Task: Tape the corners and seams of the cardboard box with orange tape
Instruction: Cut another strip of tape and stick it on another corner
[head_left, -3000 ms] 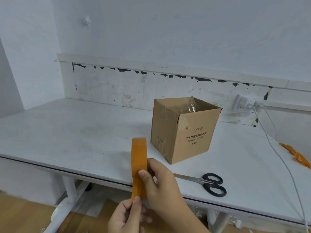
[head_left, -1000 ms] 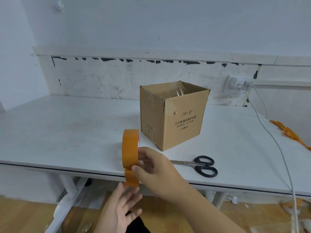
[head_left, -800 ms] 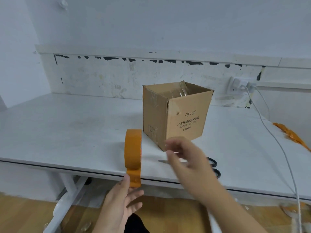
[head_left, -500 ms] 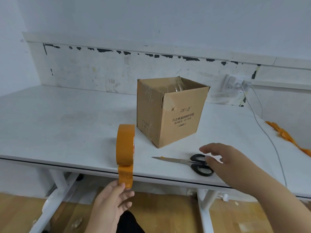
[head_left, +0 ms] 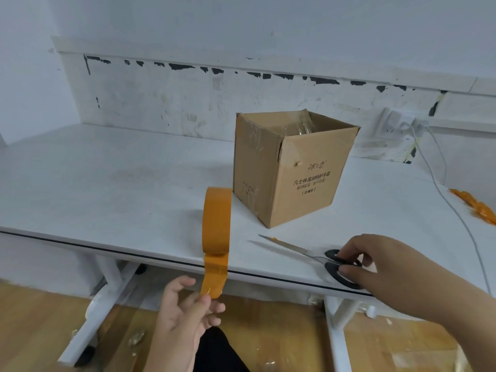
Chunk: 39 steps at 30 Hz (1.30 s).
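A brown cardboard box [head_left: 308, 183] with printed text stands on the white table [head_left: 107, 183], its top flaps loose and clear tape on its top. The orange tape roll [head_left: 217, 218] stands on edge near the table's front edge, left of the box. A strip runs down from it past the edge. My left hand [head_left: 185, 312] pinches the strip's loose end below the table. Black-handled scissors [head_left: 290, 247] lie in front of the box. My right hand [head_left: 389, 267] grips their handles with thumb and fingers curled on them.
A white cable [head_left: 456, 210] runs from a wall socket [head_left: 397, 124] across the table's right side. Crumpled orange tape scraps [head_left: 475, 205] lie at the far right. The wall stands close behind the box. Wooden floor and white table legs show below.
My right hand let go of the tape roll, swung right and came down on the scissors' handles. My left hand kept hold of the tape end, and the strip is longer.
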{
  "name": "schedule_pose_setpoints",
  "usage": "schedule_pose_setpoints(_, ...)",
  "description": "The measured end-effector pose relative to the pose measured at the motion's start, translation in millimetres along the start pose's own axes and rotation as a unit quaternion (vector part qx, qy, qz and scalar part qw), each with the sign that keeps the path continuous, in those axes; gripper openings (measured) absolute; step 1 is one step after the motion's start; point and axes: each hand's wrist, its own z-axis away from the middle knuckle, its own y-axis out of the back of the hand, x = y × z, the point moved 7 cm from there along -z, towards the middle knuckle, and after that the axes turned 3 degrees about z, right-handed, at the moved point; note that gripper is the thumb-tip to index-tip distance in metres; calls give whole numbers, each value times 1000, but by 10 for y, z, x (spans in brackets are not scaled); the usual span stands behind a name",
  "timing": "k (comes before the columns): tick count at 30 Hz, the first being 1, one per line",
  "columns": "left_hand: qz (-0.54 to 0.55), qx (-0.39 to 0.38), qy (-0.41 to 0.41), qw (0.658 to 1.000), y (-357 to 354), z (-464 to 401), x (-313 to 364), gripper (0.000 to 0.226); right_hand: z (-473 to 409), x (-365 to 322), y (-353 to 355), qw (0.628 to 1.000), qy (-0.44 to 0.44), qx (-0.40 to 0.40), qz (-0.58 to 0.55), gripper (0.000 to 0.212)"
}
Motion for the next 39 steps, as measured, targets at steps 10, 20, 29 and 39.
schedule_pose_setpoints(10,-51,24,-35,998,-27,13,-42,28,476,-348,-315,990,-11,-112,-86,23)
schedule_pose_setpoints(20,11,13,-11,1000,-25,-68,-188,42,434,-408,-577,989,-58,-123,-54,49)
schedule_pose_setpoints(29,7,9,-2,1000,-29,-77,-227,55,357,-485,-610,985,-50,-141,-85,32)
schedule_pose_setpoints(39,-16,14,17,1000,67,-159,-339,64,89,-799,-644,987,-25,-134,-84,34)
